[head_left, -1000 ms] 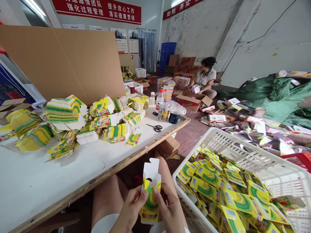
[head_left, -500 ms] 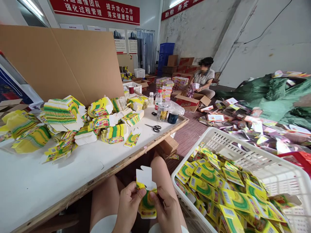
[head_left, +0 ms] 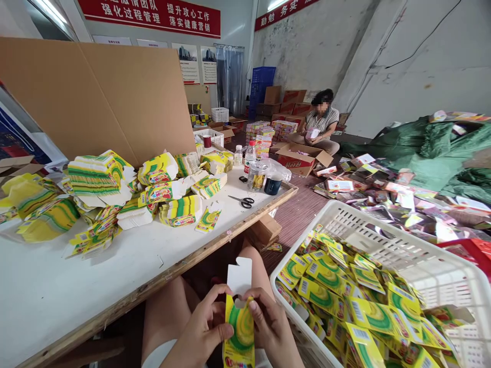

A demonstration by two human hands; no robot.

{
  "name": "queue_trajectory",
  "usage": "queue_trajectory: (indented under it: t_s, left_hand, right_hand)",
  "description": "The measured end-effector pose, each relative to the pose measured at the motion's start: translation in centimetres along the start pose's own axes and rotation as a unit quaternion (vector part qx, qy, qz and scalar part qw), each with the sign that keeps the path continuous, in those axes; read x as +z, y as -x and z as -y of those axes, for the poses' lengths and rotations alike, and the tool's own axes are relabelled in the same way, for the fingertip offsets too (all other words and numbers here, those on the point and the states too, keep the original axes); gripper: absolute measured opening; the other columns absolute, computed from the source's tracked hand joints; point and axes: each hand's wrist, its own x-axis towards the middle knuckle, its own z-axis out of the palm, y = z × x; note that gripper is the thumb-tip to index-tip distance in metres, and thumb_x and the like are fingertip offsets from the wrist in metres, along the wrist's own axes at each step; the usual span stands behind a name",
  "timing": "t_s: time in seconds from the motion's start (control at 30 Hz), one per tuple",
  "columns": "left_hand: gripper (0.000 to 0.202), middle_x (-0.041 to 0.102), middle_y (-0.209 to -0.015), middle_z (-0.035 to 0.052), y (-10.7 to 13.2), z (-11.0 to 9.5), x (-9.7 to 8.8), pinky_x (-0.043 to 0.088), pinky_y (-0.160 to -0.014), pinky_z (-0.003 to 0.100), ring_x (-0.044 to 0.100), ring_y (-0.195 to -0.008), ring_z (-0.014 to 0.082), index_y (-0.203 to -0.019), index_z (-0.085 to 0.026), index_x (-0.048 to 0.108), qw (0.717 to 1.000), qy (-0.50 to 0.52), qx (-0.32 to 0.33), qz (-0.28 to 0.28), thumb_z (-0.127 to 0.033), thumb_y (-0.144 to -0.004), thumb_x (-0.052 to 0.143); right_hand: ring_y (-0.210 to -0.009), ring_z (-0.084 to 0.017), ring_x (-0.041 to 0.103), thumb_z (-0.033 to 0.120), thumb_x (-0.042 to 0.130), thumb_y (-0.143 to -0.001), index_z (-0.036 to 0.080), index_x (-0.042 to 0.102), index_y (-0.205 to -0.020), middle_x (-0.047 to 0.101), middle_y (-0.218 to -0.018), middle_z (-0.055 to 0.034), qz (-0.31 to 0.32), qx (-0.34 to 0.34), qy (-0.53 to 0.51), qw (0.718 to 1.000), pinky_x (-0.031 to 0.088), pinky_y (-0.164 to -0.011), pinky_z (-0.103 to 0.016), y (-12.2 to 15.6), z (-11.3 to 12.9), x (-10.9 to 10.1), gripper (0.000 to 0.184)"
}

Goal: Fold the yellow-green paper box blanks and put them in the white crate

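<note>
A small yellow and green carton (head_left: pixel 241 327) is held upright between my two hands over my lap, its white end flap standing up at the top. My left hand (head_left: pixel 205 327) grips its left edge, thumb on the front and index finger at the flap fold. On the right edge, my right hand (head_left: pixel 270 324) pinches it with thumb and bent fingers. To the right, a white plastic basket (head_left: pixel 284 286) holds many similar yellow cartons (head_left: pixel 326 296). Stacks of flat yellow cartons (head_left: pixel 95 176) lie on the white table (head_left: pixel 126 276) to the left.
Black scissors (head_left: pixel 245 202), a plastic jar (head_left: pixel 257 176), a dark mug (head_left: pixel 272 185) and a bottle (head_left: pixel 250 156) stand or lie near the table's right end. A cardboard sheet (head_left: pixel 126 97) rises behind the stacks. Further back, a person (head_left: pixel 322 120) sits by an open box (head_left: pixel 297 161).
Both hands have shifted slightly right with the carton. The carton's front now shows more fully, and my fingers have moved up to the flap fold. The seated person has lowered their head.
</note>
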Motion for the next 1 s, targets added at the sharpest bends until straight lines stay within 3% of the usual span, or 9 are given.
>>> queue_trajectory:
  t_s: [0.07,0.13,0.23,0.3,0.43,0.6,0.73,0.83,1.0]
  left_hand:
    - [0.051,0.073,-0.090,0.0044,0.0,0.3,0.2,0.045,-0.068,0.027,0.066,-0.076,0.0173,-0.116,-0.025,0.050,1.000,0.023,0.008,0.014,-0.044,-0.079,0.079]
    - [0.061,0.072,-0.091,0.0041,0.1,0.6,0.5,0.045,-0.070,0.027,0.067,-0.077,0.0174,-0.127,-0.028,0.044,0.999,0.041,0.019,0.013,-0.044,-0.080,0.078]
    - [0.086,0.073,-0.096,0.0068,0.1,0.6,0.7,0.048,-0.076,0.033,0.069,-0.085,0.0219,-0.147,-0.030,0.026,0.999,0.045,0.016,0.010,-0.046,-0.080,0.078]
    - [0.082,0.073,-0.101,0.0097,0.0,0.4,0.6,0.049,-0.081,0.036,0.069,-0.090,0.0247,-0.146,-0.027,0.034,1.000,0.026,0.006,0.016,-0.047,-0.079,0.078]
    - [0.064,0.073,-0.106,0.0120,-0.3,0.2,0.0,0.052,-0.083,0.036,0.070,-0.095,0.0271,-0.134,-0.023,0.050,0.998,-0.052,0.012,-0.026,-0.051,-0.081,0.073]
    - [0.059,0.073,-0.104,0.0106,-0.4,1.2,-0.7,0.054,-0.086,0.036,0.069,-0.094,0.0262,-0.138,-0.024,0.051,0.985,-0.149,0.035,-0.075,-0.047,-0.087,0.067]
    - [0.057,0.073,-0.094,0.0073,-0.1,1.7,-0.9,0.054,-0.082,0.033,0.068,-0.083,0.0228,-0.140,-0.025,0.052,0.981,-0.177,0.023,-0.070,-0.044,-0.087,0.066]
    - [0.058,0.073,-0.097,0.0085,-0.2,1.5,-0.8,0.054,-0.082,0.034,0.068,-0.084,0.0229,-0.140,-0.024,0.051,0.983,-0.172,0.026,-0.065,-0.043,-0.088,0.065]
    - [0.060,0.073,-0.103,0.0113,-0.7,1.0,-0.5,0.054,-0.081,0.036,0.069,-0.089,0.0257,-0.140,-0.022,0.048,0.989,-0.139,0.014,-0.054,-0.040,-0.086,0.066]
  right_hand:
    - [-0.060,-0.018,0.060,0.045,0.053,-0.096,0.020,0.069,-0.076,0.065,-0.066,-0.0026,0.004,0.005,0.018,1.000,0.049,-0.056,-0.025,0.0,-0.1,-0.1,0.035]
    - [-0.064,-0.018,0.061,0.044,0.054,-0.096,0.020,0.068,-0.076,0.065,-0.070,-0.0029,-0.009,0.001,0.019,1.000,0.049,-0.061,-0.025,0.1,-0.5,0.0,0.034]
    - [-0.073,-0.020,0.064,0.040,0.059,-0.094,0.024,0.068,-0.110,0.069,-0.086,-0.0042,-0.057,-0.001,-0.015,0.998,0.052,-0.067,-0.027,0.4,-1.3,0.0,0.024]
    - [-0.077,-0.021,0.066,0.039,0.060,-0.094,0.026,0.064,-0.123,0.070,-0.091,-0.0050,-0.070,0.002,-0.014,0.997,0.054,-0.071,-0.029,0.6,-1.5,-0.1,0.032]
    - [-0.098,-0.027,0.066,0.046,0.053,-0.096,0.025,0.078,-0.101,0.071,-0.100,-0.0096,-0.026,-0.032,0.043,0.998,0.054,-0.088,-0.036,0.5,-1.1,-0.7,0.033]
    - [-0.078,-0.022,0.070,0.040,0.067,-0.088,0.021,0.066,-0.123,0.075,-0.095,-0.0076,0.036,0.056,0.037,0.997,0.056,-0.066,-0.028,0.3,-1.6,-0.1,0.040]
    - [-0.054,-0.017,0.061,0.032,0.064,-0.086,0.020,0.062,-0.116,0.067,-0.065,0.0018,0.015,0.061,0.100,0.993,0.046,-0.051,-0.024,0.3,-3.1,0.8,0.033]
    - [-0.047,-0.016,0.055,0.028,0.060,-0.085,0.019,0.060,-0.113,0.055,-0.054,0.0069,-0.005,0.059,0.161,0.985,0.040,-0.048,-0.025,0.3,-3.2,1.1,0.030]
    - [-0.043,-0.015,0.047,0.026,0.062,-0.078,0.018,0.055,-0.117,0.046,-0.051,0.0108,0.022,0.078,0.150,0.985,0.034,-0.046,-0.024,0.1,-2.5,1.2,0.040]
